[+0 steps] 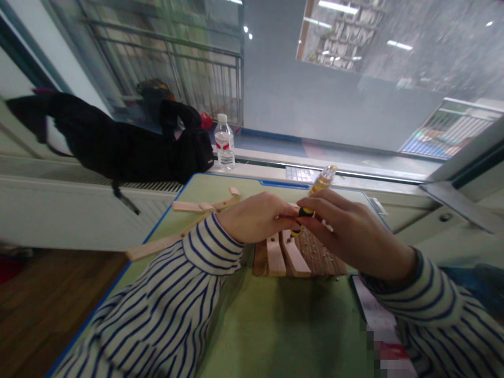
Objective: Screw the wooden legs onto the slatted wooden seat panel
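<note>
A screwdriver (306, 212) with a clear and yellow handle and a black and yellow lower part slants down over the wood. My right hand (348, 231) is closed around it, fingers wrapping the middle. At the lower part of the tool, the thumb and fingertips of my left hand (260, 216) are pinched together against it. Its low end reaches a dark spot, like a screw head or hole, on a pale wooden strip (296, 260). A second wooden strip (276, 260) lies beside it, also with dark spots. Both rest on a brown board (321, 257) strewn with small bits.
Joined wooden pieces (155, 247) lie on the left of the green, blue-edged table (252, 325). A water bottle (224, 144) and a black bag (137, 147) stand on the windowsill behind. Partly under my right sleeve is a paper-like item (372, 304).
</note>
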`<state>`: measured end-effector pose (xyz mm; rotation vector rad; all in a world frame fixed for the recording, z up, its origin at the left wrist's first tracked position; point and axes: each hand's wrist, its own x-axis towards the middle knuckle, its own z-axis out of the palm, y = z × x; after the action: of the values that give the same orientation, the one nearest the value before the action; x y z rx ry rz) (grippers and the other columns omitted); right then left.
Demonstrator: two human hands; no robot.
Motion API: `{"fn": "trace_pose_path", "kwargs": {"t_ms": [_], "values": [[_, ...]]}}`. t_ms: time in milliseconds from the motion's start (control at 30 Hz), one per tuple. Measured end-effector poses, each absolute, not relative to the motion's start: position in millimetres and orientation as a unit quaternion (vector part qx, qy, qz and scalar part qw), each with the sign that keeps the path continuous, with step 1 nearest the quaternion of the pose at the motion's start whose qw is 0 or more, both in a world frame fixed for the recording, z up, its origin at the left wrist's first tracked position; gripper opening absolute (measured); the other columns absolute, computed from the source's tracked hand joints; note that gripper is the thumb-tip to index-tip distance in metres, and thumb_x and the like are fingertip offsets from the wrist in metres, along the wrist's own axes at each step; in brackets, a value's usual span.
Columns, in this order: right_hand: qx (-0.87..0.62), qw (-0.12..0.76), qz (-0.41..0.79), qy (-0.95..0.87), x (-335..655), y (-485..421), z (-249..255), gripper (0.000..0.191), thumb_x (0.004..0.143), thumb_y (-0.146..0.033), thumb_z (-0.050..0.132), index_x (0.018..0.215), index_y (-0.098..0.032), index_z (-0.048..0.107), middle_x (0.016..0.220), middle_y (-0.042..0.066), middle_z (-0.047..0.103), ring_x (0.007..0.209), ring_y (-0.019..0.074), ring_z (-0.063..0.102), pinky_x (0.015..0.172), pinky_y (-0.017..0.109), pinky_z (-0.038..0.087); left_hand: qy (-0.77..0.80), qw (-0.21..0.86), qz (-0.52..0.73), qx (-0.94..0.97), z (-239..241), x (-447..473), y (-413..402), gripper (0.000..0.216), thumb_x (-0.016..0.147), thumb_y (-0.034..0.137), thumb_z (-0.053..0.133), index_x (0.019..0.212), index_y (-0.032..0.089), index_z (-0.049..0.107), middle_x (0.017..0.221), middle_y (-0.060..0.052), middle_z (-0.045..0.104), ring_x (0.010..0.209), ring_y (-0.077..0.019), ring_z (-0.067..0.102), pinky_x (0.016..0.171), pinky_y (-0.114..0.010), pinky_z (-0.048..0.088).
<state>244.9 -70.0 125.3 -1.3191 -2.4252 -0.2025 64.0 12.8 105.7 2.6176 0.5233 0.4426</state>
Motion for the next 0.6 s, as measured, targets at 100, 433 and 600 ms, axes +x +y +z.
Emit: {"fn": "trace_pose_path", "kwargs": {"t_ms": [100,433,600], "values": [[-0.476,0.182,-0.082,-0.857,244.2,-70.3,126.0,0.024,0.089,-0.029,0.045,0.108,-0.017,0.055,0.098,0.008,0.059,0.083,0.0176,0.057,0.07,0.031,0.044,0.182,0.214,0.162,0.946,106.3,64.4,12.7,0.021,0.087,0.027,0.047,0.083,0.017,0.066,0.07,0.002,0.062,0.062,-0.0086,0.052,0.055,-0.019,0.031],[-0.486,0.174,-0.079,-0.853,241.9,-70.4,126.8,0.026,0.09,-0.032,0.044,0.107,-0.017,0.056,0.096,0.007,0.06,0.083,0.0172,0.058,0.072,0.032,0.045,0.221,0.194,0.154,0.943,109.2,63.6,10.0,0.027,0.082,0.037,0.052,0.075,0.017,0.068,0.062,0.0,0.06,0.057,-0.0085,0.05,0.052,-0.02,0.029],[-0.46,0.193,-0.063,-0.865,240.6,-70.6,127.7,0.033,0.087,-0.029,0.048,0.118,-0.017,0.051,0.109,0.009,0.06,0.088,0.0182,0.059,0.074,0.033,0.047,0.234,0.177,0.162,0.942,108.1,62.4,9.2,0.027,0.083,0.037,0.052,0.073,0.017,0.069,0.058,0.001,0.059,0.053,-0.0078,0.049,0.051,-0.021,0.027]]}}
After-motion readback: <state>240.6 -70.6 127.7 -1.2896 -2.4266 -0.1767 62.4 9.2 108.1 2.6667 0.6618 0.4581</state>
